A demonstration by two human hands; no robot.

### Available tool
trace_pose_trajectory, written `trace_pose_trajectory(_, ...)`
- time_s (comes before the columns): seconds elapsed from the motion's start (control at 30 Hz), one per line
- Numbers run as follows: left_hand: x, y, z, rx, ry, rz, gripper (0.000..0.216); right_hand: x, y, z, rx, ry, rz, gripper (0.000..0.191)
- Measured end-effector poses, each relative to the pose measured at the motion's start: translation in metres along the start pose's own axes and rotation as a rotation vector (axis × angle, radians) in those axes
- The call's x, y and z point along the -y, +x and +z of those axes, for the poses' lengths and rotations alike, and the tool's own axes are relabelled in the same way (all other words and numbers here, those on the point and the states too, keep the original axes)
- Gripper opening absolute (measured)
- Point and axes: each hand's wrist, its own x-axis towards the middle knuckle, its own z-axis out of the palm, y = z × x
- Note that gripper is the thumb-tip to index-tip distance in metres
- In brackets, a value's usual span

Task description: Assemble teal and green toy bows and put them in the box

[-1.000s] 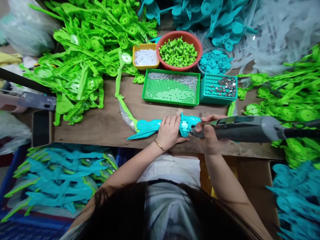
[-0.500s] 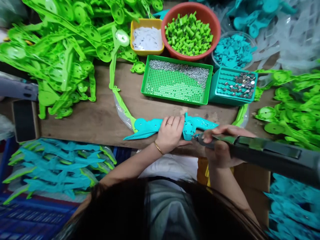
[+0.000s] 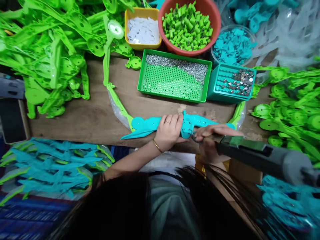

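A toy bow with a turquoise plastic body (image 3: 146,125) and green limbs (image 3: 121,106) lies along the table's near edge. My left hand (image 3: 167,132), with a ring and a bracelet, is closed around its middle, just left of the thick turquoise centre piece (image 3: 187,128). My right hand (image 3: 208,141) is wrapped round the front of a dark power screwdriver (image 3: 246,148), its body stretching out to the right. The tool's tip is at the lower right of the centre piece; whether a screw sits under it is too small to tell.
Behind the bow stand a green tray (image 3: 172,80) of screws, a teal box (image 3: 232,83) of small metal pieces, a red bowl (image 3: 162,30) of green parts and a yellow tub (image 3: 128,41). Green parts (image 3: 57,63) pile up left. Turquoise bow bodies (image 3: 55,166) fill the lower left.
The view has shifted a little, so most table items appear further left and higher. Both hands keep their holds, and the screwdriver's rear end has swung slightly in view.
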Motion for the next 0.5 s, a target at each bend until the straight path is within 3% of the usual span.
trace_pose_trajectory(0.13,-0.001,-0.002,-0.008,-0.005,-0.034,-0.017,0.096,0.01,0.024,-0.001,-0.065,0.07,0.064,0.032)
trace_pose_trajectory(0.3,0.004,-0.014,-0.014,0.009,-0.059,-0.002,0.102,0.028,0.068,-0.008,-0.185,0.009,-0.044,0.019)
trace_pose_trajectory(0.5,0.014,-0.022,-0.019,0.018,-0.049,-0.042,0.099,0.007,0.049,-0.002,-0.17,0.0,0.071,0.016)
